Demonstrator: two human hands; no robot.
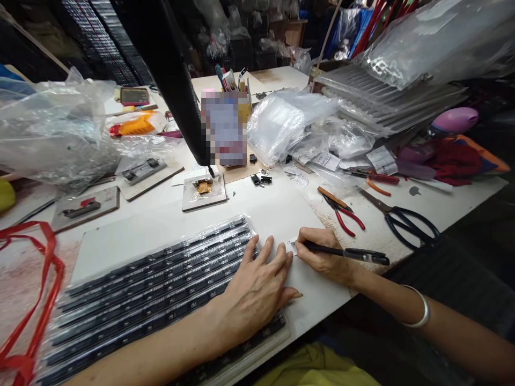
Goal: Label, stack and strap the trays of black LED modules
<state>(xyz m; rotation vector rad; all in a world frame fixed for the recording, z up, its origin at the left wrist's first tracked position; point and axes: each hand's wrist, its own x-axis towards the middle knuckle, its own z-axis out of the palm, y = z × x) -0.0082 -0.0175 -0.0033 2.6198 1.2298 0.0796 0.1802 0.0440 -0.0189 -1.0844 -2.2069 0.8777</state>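
Clear plastic bags (281, 120) are crowding the upper part of the white table (277, 206), and scissors (388, 209) are lying toward its right side. Right of the frame's centre, the black pen (346, 252) is sloping across the right hand (322, 256), its writing end pointing at a small slip of paper (292, 246). The pen is probably light, stiff and a little slick (smooth plastic, by the look of it), so a hold low on the barrel should be steering it best. The slip is looking thin and easily shifted; its edges would be the place for pressing.

The right hand is pinching the pen between thumb and fingers, its forearm coming in from the lower right. The left hand (257, 284) is lying palm down, fingers loosely spread, beside the slip and over the corner of a plastic tray (246, 217).
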